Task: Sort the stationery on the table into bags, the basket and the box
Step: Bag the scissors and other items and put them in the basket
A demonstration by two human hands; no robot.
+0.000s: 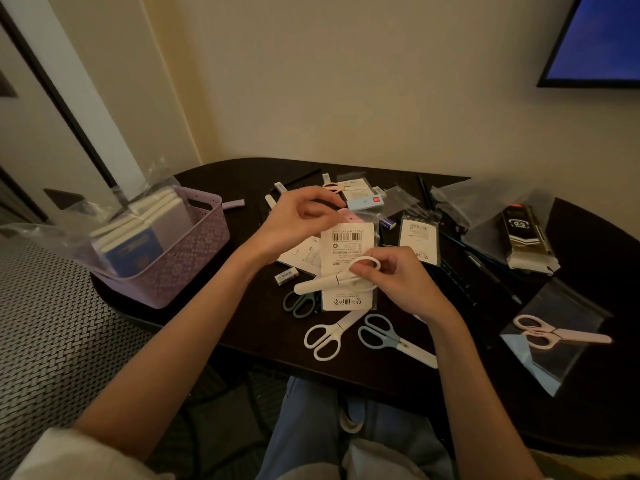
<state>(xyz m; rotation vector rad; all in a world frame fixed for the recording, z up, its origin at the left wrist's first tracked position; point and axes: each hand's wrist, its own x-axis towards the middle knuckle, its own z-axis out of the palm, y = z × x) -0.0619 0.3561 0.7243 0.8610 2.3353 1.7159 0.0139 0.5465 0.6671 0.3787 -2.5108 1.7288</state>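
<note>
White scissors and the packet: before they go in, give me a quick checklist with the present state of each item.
1. Right hand grips the white scissors by the handle loops: ok.
2. Left hand pinches the top of the packet, above the barcode: ok.
3. Packet mouth open: cannot tell, the fingers cover it.
4. Scissors lined up with the opening: not ok, they lie crosswise over the packet's face.
5. Blades shut in their cover: ok.
6. Other scissors waiting on the table: ok, the white pair, blue-grey pair and dark pair lie loose below.
</note>
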